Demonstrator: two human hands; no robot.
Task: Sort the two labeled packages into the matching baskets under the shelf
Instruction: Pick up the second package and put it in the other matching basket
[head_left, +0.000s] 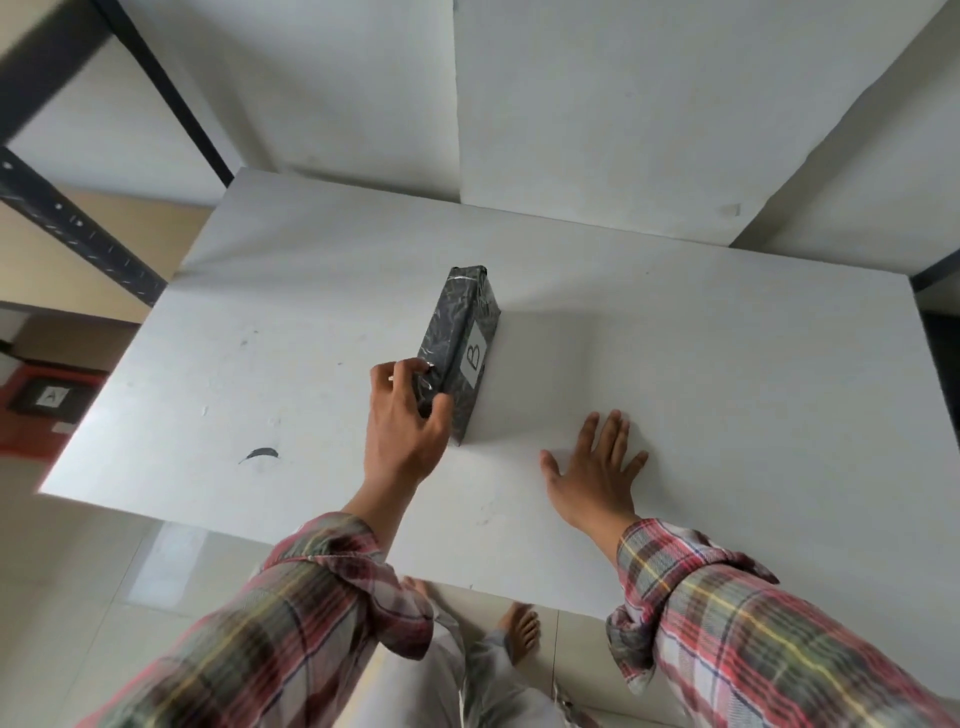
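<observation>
our left hand (402, 421) clasps the near end of package b (460, 353), mid-shelf (727, 364). our right hand (597, 467) lies flat and spread near the front edge, holding nothing.

One package (462, 345) on the shelf board (727, 364), wrapped in dark plastic, and it carries one white label (474, 360), a B. Two hands in play: left hand (402, 421), right hand (597, 467). Two plaid sleeves, two bare feet below. Far left, one red basket (31, 410) holding one package marked A (49, 397).
</observation>
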